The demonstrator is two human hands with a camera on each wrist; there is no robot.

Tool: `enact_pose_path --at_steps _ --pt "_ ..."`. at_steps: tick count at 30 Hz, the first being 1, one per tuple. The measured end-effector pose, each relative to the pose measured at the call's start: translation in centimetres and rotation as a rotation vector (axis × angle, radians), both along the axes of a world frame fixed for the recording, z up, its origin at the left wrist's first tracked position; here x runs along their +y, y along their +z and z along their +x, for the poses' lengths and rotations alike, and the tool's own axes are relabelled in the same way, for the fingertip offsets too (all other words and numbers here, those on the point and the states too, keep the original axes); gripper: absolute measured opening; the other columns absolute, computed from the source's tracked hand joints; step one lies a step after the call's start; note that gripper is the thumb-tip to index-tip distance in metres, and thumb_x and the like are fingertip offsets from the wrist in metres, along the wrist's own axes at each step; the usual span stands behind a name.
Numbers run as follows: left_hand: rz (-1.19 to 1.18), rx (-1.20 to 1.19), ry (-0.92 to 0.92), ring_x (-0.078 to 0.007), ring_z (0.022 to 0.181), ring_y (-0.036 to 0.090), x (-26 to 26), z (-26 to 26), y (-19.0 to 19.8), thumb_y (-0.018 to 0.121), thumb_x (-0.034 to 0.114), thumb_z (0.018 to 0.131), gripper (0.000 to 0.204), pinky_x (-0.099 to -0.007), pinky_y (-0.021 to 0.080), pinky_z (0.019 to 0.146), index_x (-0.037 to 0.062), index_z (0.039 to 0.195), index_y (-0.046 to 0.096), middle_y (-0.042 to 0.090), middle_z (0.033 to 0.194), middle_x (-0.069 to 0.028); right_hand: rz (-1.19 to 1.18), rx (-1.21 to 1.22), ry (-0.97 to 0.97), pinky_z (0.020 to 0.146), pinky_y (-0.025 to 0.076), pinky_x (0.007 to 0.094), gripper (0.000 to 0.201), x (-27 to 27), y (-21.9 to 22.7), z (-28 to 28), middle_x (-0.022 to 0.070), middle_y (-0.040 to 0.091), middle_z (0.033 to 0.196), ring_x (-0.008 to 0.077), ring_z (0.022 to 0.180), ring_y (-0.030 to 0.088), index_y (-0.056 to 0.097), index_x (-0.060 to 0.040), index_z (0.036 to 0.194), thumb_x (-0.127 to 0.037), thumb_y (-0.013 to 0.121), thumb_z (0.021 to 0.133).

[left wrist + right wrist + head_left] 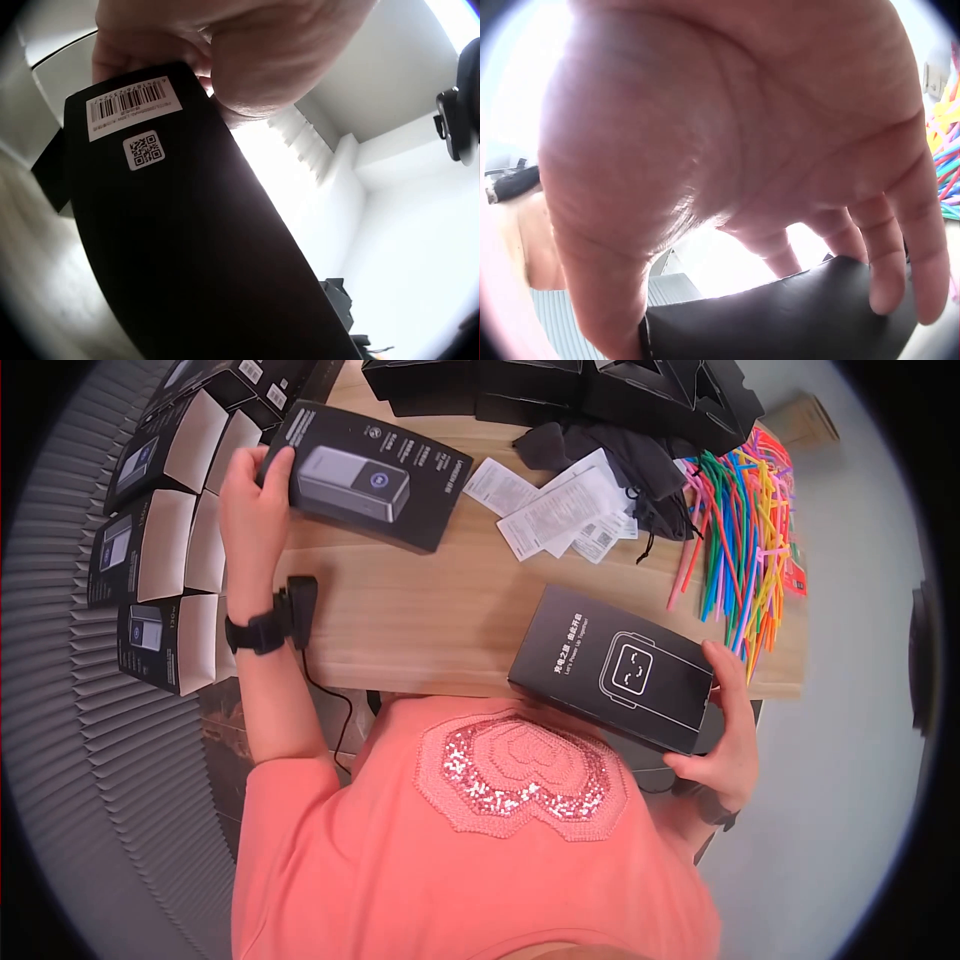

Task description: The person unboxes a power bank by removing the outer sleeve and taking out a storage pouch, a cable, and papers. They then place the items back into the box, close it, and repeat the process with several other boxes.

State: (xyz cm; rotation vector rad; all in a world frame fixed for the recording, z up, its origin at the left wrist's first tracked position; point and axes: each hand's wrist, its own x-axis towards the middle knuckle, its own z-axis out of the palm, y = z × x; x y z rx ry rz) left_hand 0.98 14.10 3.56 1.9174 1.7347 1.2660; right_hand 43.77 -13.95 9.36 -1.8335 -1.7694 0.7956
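My left hand grips one end of a black retail box printed with a grey power bank, tilted over the back left of the table. In the left wrist view, a barcode label and a QR sticker show on a narrow side of it. Close to the body, my right hand holds a second black box by its right end, thumb and fingers on opposite edges. This one carries a line-drawn smiling face and white lettering. In the right wrist view, the palm arches above the dark box end.
Open-ended black boxes stack along the left side. More black boxes line the back. Paper leaflets and dark cloth pouches lie behind the right-hand box. Colourful pipe-like sticks cover the table's right end. A cable hangs by the left forearm.
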Motion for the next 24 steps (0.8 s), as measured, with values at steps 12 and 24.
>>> enact_pose_path --at_steps 12,24 --pt "0.316 -0.236 0.203 -0.0077 0.084 0.056 -12.2 -3.6 11.0 0.062 0.016 0.100 0.017 -0.0212 0.045 0.074 -0.0003 0.105 0.063 0.061 0.090 0.0004 -0.035 0.045 0.123 0.093 0.049 0.0384 0.102 3.8 -2.5 -3.6 0.0165 0.041 0.148 0.0332 0.123 0.054 0.044 -0.0080 0.148 -0.015 0.083 0.054" --pt "0.221 -0.483 0.417 -0.0113 0.085 0.062 -16.7 -28.4 12.5 0.063 0.016 0.099 0.018 -0.0259 0.050 0.077 0.0000 0.108 0.066 0.067 0.096 -0.0033 -0.016 0.026 0.243 0.110 0.041 0.0422 0.101 6.3 -5.2 -4.8 0.0186 0.032 0.151 0.0393 0.137 0.042 0.036 -0.0115 0.151 -0.002 0.078 0.059"
